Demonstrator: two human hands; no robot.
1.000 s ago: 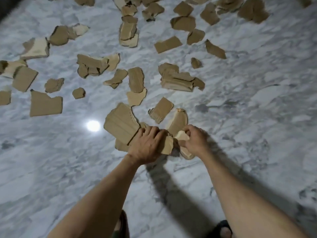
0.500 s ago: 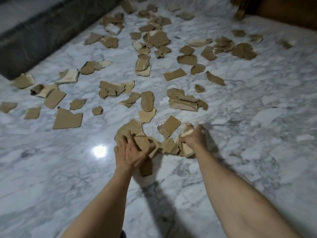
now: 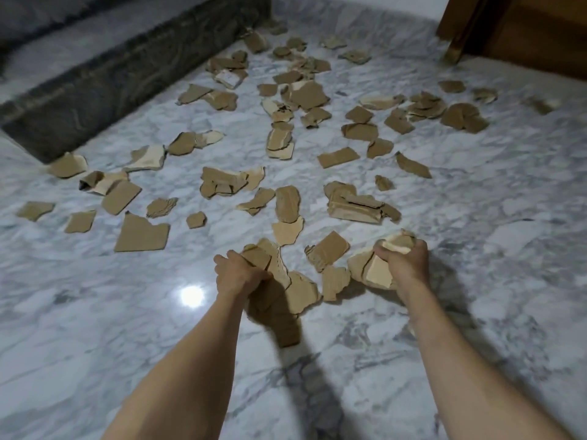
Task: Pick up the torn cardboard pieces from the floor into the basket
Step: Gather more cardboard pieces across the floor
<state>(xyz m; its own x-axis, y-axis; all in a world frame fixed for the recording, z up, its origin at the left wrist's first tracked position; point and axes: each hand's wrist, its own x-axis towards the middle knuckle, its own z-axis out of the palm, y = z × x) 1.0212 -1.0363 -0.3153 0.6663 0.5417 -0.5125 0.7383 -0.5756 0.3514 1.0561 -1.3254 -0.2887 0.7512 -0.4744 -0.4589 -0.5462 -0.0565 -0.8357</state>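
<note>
Looking down from the head camera, the left hand [image 3: 240, 274] is clenched around a bundle of torn cardboard pieces [image 3: 279, 281], and the right hand [image 3: 401, 265] is closed on a second clutch of pale pieces [image 3: 376, 271]. Many more scraps [image 3: 286, 147] lie scattered over the marble floor [image 3: 476, 217] toward the dark stone step [image 3: 127, 77] and the wooden furniture [image 3: 521, 30].

The basket is not in view. Both handfuls look loosely stacked, so outer pieces could likely slip free and drop during the carry, especially the blurred one hanging below the left fist. No writing or brand is readable.
</note>
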